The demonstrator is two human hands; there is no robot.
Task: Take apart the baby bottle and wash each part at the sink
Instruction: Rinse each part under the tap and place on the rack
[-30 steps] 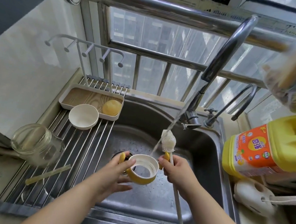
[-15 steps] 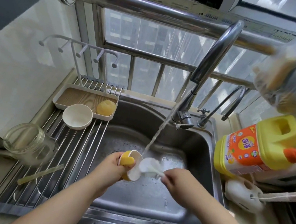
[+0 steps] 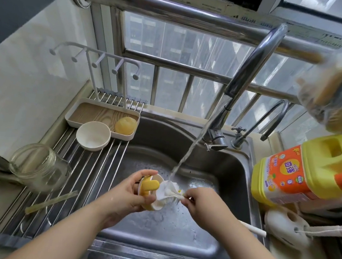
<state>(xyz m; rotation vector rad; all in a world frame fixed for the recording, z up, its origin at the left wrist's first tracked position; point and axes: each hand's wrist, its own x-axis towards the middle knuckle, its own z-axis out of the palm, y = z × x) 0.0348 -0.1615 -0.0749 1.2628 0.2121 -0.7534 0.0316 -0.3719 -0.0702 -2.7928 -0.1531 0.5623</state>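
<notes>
We are holding the yellow-and-white bottle collar (image 3: 150, 189) over the sink (image 3: 235, 181), our left hand (image 3: 133, 191) curling its fingers round it, with its opening turned toward the right. Our right hand (image 3: 201, 203) is pinching the white brush (image 3: 168, 192) by its handle, the bristle head pressing at the collar's rim. Water (image 3: 186, 155) from the faucet (image 3: 249, 74) is falling onto the brush head. The glass bottle (image 3: 37, 166) is lying on its side on the drying rack (image 3: 86, 172) at left, beside a white cap (image 3: 93, 135).

Glossy steel sink (image 3: 235, 181) and tap (image 3: 253, 62); clear glass jar (image 3: 36, 168); smooth yellow plastic collar (image 3: 150, 185); wood-grain tray (image 3: 94, 113); matt white bowl (image 3: 93, 135).
</notes>
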